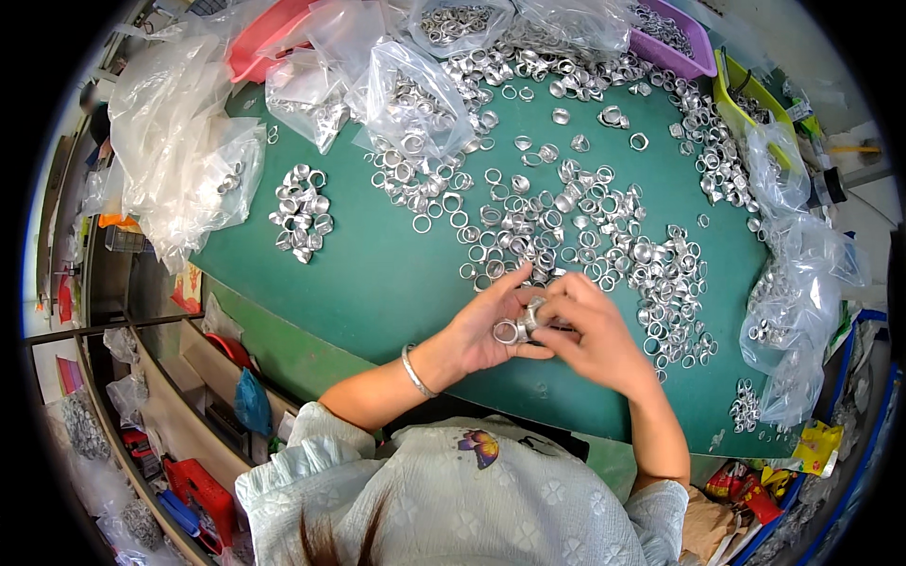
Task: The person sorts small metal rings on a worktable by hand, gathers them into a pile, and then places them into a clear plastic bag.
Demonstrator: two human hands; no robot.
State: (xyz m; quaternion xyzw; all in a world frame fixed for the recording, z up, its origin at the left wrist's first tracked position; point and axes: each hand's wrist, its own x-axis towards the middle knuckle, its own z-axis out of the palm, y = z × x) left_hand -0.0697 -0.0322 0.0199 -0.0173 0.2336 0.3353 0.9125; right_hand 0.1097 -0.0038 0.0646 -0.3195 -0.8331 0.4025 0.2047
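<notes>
A small stack of silver metal rings point(525, 321) is sitting betw. both hands just above the near edge of the green tabletop point(377, 274); the left hand point(481, 330) is pinching it w/ thumb and fingers, one ring poking out at its thumb, while the right hand point(595, 335) is closing over the stack from the other side, both clamped on it and touching each other. A wide scatter of loose rings point(585, 226) is lying just beyond the hands, a smaller ring pile point(302, 212) sitting well apart to the left. Clear plastic bags point(179, 141) of rings are crowding the far and side edges, w/ a pink tray point(260, 47) and a purple tray point(679, 38) at the back.
</notes>
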